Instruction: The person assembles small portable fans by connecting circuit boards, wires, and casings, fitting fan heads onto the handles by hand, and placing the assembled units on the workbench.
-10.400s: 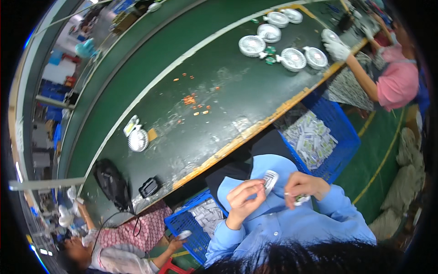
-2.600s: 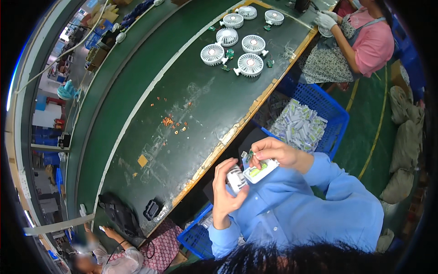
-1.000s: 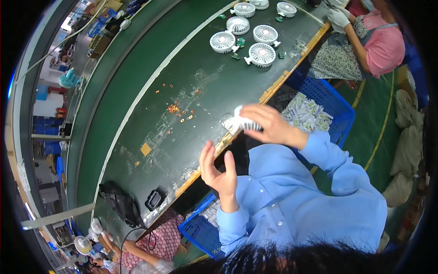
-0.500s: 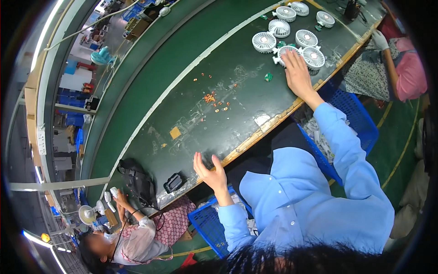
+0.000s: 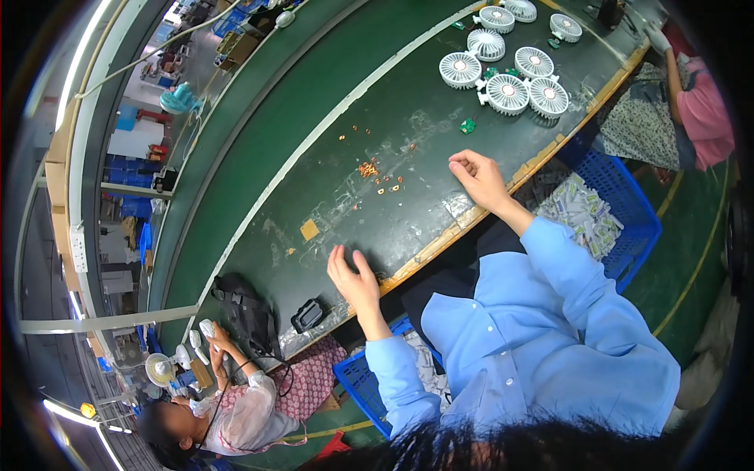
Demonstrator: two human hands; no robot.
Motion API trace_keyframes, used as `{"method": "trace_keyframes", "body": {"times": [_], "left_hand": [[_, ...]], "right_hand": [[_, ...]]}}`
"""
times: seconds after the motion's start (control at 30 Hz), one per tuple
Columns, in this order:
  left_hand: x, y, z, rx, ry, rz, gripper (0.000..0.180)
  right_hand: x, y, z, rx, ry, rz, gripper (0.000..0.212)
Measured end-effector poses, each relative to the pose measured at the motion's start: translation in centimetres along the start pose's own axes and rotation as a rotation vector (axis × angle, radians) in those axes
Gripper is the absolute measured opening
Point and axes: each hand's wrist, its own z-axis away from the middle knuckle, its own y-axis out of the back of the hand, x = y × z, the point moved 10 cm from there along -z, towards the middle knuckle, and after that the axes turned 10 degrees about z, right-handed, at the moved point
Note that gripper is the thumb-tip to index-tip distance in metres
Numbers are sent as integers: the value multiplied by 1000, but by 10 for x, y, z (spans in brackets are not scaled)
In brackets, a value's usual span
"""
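Observation:
Above the near edge of the dark green workbench, my right hand is held with its fingers curled in; anything inside them is hidden. The closest thing to it is a small green circuit board lying on the bench. Farther right stands a group of several round white fans, with more green boards among them. My left hand hovers by the bench edge, fingers stretched and thumb apart, holding nothing. Between the hands and the far side lies a small heap of copper-coloured pieces, a few scattered around it.
A yellowish square, a black case and a black bag lie toward the left. Below the bench are blue crates, one on the right full of small parts. A co-worker sits left; another is at right.
My right hand has left the fan it was touching and drawn back toward me and left, its fingers curling. My left hand stays near the bench edge, still spread.

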Motion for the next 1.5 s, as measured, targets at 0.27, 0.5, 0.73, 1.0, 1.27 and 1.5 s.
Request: {"method": "trace_keyframes", "body": {"times": [0.27,0.5,0.73,1.0,1.27,1.5], "left_hand": [[-43,-4,-51,26,108,2,38],[-62,-19,-48,92,75,-177,40],[-60,-22,-49,93,63,-198,40],[-61,-22,-45,63,119,-220,39],[-52,-17,-46,98,80,-224,39],[-53,-16,-46,110,101,-207,40]], "right_hand": [[18,1,2,38,27,-9,23],[19,-1,2,17,-14,-35,27],[18,3,2,25,-25,-74,28],[20,-2,6,4,-8,-57,25],[12,-1,5,-14,2,6,25],[13,-1,4,-14,11,9,24]]}}
